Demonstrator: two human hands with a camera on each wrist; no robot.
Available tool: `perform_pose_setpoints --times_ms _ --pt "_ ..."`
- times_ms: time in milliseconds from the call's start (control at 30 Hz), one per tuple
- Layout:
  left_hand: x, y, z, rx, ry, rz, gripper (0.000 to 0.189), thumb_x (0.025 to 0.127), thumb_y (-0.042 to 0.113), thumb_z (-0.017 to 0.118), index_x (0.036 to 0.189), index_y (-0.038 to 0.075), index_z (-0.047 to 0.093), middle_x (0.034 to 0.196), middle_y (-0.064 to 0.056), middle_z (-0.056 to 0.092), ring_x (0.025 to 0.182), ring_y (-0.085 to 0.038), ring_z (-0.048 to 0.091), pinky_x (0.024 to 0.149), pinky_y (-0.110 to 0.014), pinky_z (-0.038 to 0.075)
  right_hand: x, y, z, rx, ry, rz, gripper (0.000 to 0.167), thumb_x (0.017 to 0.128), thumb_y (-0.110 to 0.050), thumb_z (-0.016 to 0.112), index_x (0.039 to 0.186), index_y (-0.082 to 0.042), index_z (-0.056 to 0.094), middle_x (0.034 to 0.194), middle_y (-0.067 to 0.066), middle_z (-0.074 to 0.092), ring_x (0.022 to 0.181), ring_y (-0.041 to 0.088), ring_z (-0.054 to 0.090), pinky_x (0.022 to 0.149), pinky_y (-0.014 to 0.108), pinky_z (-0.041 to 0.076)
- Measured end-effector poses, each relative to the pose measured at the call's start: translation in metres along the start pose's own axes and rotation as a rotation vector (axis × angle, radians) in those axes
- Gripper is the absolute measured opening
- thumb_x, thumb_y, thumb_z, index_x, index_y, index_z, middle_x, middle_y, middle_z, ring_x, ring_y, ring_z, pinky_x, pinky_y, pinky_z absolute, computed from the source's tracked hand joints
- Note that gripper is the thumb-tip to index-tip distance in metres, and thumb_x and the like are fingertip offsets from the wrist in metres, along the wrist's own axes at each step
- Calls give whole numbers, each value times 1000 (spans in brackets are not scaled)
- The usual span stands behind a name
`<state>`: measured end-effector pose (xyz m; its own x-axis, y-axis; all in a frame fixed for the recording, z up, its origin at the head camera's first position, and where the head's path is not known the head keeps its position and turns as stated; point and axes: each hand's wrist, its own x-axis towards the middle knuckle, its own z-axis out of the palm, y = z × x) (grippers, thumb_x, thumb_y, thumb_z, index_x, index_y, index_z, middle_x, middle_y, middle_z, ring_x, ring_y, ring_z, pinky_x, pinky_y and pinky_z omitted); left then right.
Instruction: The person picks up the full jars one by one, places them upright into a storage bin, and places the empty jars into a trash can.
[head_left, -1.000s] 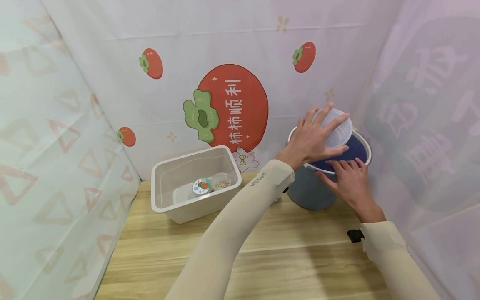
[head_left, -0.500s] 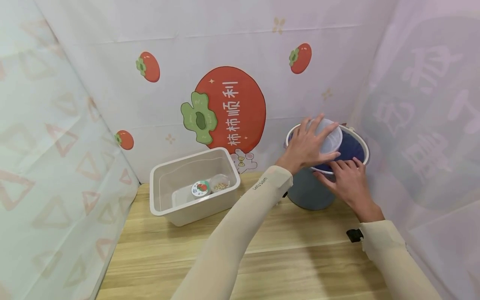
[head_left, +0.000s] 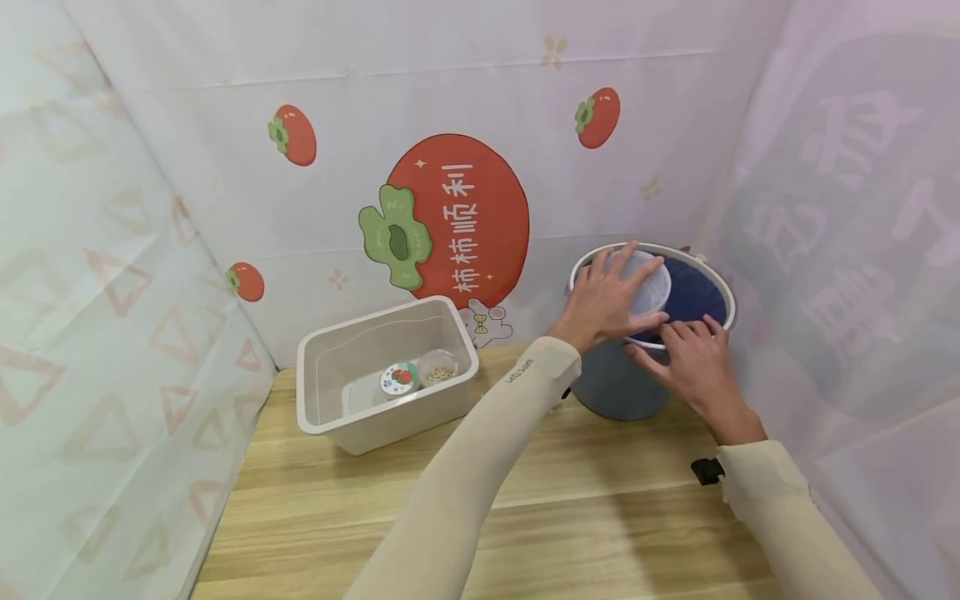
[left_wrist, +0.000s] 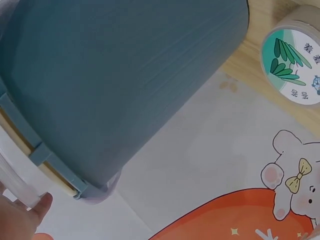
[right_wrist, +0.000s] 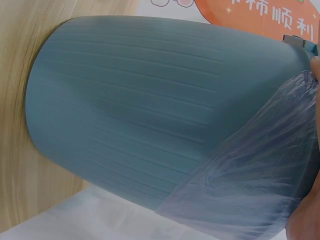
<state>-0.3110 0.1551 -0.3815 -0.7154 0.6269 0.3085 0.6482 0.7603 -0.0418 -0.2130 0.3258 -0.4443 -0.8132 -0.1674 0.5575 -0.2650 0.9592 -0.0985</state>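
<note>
My left hand [head_left: 597, 307] grips a clear plastic tub [head_left: 652, 292], with fingers spread over its side and the thumb beneath. The tub is tilted at the mouth of a blue-grey trash bin [head_left: 621, 387]. In the left wrist view the tub [left_wrist: 16, 187] shows only as an edge beside the fingers. My right hand [head_left: 699, 367] holds the near rim of the bin, fingers over the top and thumb outside. A dark blue liner bag [head_left: 693, 287] lies inside the bin, and its translucent overhang [right_wrist: 245, 175] drapes down the outside in the right wrist view.
Left on the wooden table [head_left: 360, 525] stands a beige basin [head_left: 390, 427]. It holds a tub with a persimmon-print lid [head_left: 400, 379] and a clear tub of small pale pieces [head_left: 438, 367]. A green-printed tub [left_wrist: 295, 65] stands beside the bin. Printed cloth [head_left: 300, 208] hangs behind.
My left hand has brought the clear tub down and to the left, lower into the bin's mouth. The right hand keeps its hold on the rim. The head view has shifted slightly.
</note>
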Motion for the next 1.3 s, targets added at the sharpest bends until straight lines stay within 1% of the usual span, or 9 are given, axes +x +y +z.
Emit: perform_pose_setpoints --times_ms 200,367,467,700,933,1000,1133,1233,1300 --pt "-4 -7 7 -32 -45 -19 89 97 86 51 172 46 25 184 1 15 166 -32 26 127 -51 39 0 -3 2 20 -1 -1 68 98 -65 69 108 2 75 105 27 76 108 49 67 117 73 35" --pt "-8 -16 9 -16 -54 -39 86 99 85 47 172 46 24 184 2 17 167 -26 26 130 -47 36 1 -4 5 37 58 -35 95 101 -86 39 101 2 75 100 27 75 103 52 67 114 75 37" --pt "-11 -21 8 -31 -43 -47 82 102 82 46 173 45 25 183 2 20 167 -26 26 130 -48 35 2 -4 6 35 102 -60 104 100 -90 27 97 2 75 95 26 75 99 54 66 112 77 38" --pt "-20 -31 13 -51 -43 -56 76 106 77 43 172 44 28 181 2 25 166 -26 27 129 -47 35 1 -4 7 31 105 -68 104 101 -90 25 97 2 74 95 26 75 99 54 67 111 76 38" --pt "-27 -42 12 -69 -15 -64 74 107 75 44 172 43 29 180 1 28 164 -25 30 129 -48 35 2 -5 6 32 122 -66 105 101 -90 24 97 2 75 94 26 75 98 54 66 111 76 38" --pt "-28 -45 12 -71 -9 -68 74 107 74 45 172 43 30 180 0 29 163 -25 31 128 -48 36 2 -4 6 35 119 -63 104 101 -90 26 98 2 75 95 26 75 98 54 66 110 76 38" --pt "-31 -51 12 -69 2 -74 74 107 73 46 172 42 30 178 -1 32 161 -25 33 127 -48 37 1 -4 4 31 94 -49 106 100 -91 23 100 1 75 97 26 76 100 53 66 111 76 37" --pt "-32 -55 12 -60 1 -77 74 107 74 46 172 42 29 177 -1 33 161 -25 33 127 -48 37 0 -3 2 34 67 -33 101 101 -89 30 101 1 75 99 26 76 103 53 66 113 75 36" --pt "-33 -58 13 -54 -4 -82 75 106 74 44 172 43 27 177 -1 33 161 -25 32 128 -48 37 0 -3 1 36 50 -26 89 102 -83 44 103 0 75 101 26 76 105 53 66 114 75 35"
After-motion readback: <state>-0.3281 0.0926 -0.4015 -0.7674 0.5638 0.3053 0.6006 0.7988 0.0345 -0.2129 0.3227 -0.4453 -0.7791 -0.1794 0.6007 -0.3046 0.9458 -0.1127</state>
